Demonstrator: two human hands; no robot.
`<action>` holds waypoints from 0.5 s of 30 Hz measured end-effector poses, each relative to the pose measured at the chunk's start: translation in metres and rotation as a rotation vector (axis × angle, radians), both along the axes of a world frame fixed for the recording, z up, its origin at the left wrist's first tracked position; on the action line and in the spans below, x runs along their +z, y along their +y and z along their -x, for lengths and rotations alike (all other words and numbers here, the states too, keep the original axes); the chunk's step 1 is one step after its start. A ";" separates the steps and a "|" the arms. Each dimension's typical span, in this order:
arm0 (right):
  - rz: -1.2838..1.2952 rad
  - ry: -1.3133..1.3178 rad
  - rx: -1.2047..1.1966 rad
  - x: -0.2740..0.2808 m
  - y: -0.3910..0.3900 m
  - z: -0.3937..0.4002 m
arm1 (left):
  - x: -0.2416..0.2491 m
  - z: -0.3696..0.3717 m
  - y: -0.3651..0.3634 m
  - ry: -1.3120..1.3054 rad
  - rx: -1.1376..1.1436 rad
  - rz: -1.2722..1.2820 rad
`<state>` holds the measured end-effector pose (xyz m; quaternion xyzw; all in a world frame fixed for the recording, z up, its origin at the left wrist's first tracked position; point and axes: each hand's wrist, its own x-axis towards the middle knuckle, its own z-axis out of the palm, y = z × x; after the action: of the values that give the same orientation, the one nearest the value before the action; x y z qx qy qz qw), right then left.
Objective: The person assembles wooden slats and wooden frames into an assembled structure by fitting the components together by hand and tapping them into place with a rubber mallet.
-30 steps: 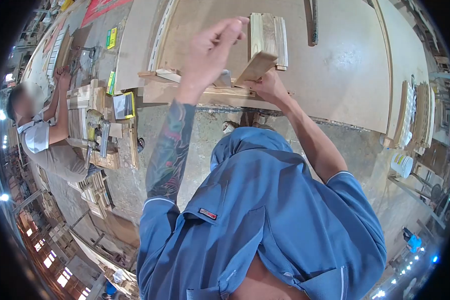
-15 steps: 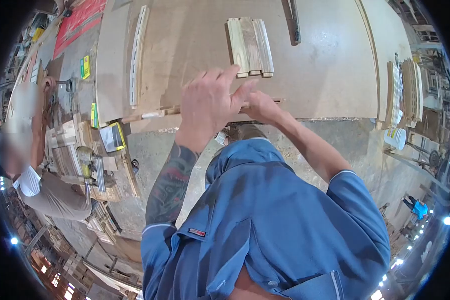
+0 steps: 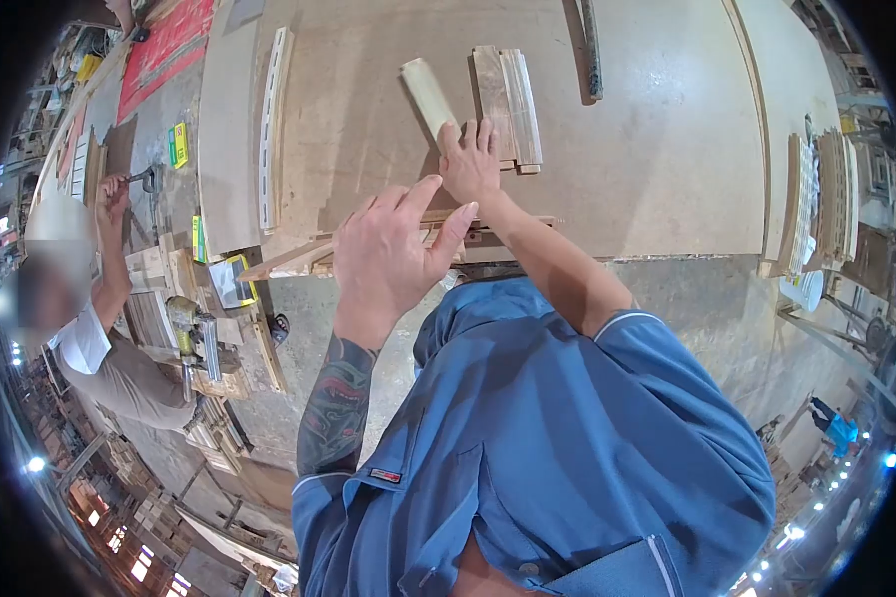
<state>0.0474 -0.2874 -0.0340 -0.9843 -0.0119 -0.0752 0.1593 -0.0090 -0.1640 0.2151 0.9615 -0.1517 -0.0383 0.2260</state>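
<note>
My left hand [image 3: 388, 247], at the end of the tattooed forearm, is raised over the table's near edge, thumb and fingers apart, with nothing visible between them. Farther in, my right hand [image 3: 471, 167] has its fingers on the near end of a pale wood piece [image 3: 426, 95], which lies tilted to the left. Just right of that hand, a brown wood piece [image 3: 492, 95] and a lighter one [image 3: 521, 104] lie side by side. Below my hands, wood strips [image 3: 314, 257] run along the table's near edge, partly hidden by my left hand.
A long slotted strip [image 3: 271, 139] lies on the left of the table [image 3: 667, 149], and a dark bar [image 3: 589, 50] at the far side. At the left, a person [image 3: 119, 348] holds a tool. Stacked strips [image 3: 836, 199] and a white bucket [image 3: 801, 291] are at the right.
My right hand has moved from the near edge to the pale piece, which is now apart from the other two and tilted left. My left hand has shifted slightly left and down.
</note>
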 end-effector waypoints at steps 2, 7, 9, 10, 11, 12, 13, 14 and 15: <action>0.047 0.040 0.065 -0.006 -0.001 0.001 | 0.000 0.002 0.000 0.006 0.000 0.016; -0.047 -0.090 -0.140 0.010 -0.037 -0.010 | -0.007 0.004 0.000 -0.087 0.021 0.039; 0.054 0.059 -0.591 0.003 -0.062 -0.021 | -0.005 0.005 0.000 -0.068 0.027 0.033; 0.053 0.060 -0.594 0.007 -0.069 -0.017 | -0.003 0.005 -0.001 -0.050 0.031 0.025; -0.016 0.164 -0.547 0.012 -0.076 -0.014 | -0.002 0.005 -0.001 -0.050 0.028 0.024; -0.084 0.263 -0.494 0.021 -0.082 -0.013 | -0.001 0.006 -0.001 -0.015 0.032 0.015; -0.083 0.258 -0.489 0.028 -0.088 -0.017 | -0.001 0.006 -0.001 0.021 0.041 0.007; -0.203 0.345 -0.535 0.033 -0.091 -0.022 | -0.004 0.006 0.000 0.021 0.047 0.007; -0.322 0.435 -0.579 0.035 -0.096 -0.024 | -0.009 0.005 0.002 -0.032 0.032 0.029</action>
<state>0.0715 -0.3831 0.0011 -0.9022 0.3123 0.0924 0.2827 -0.0142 -0.1623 0.2057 0.9609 -0.1404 -0.0172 0.2379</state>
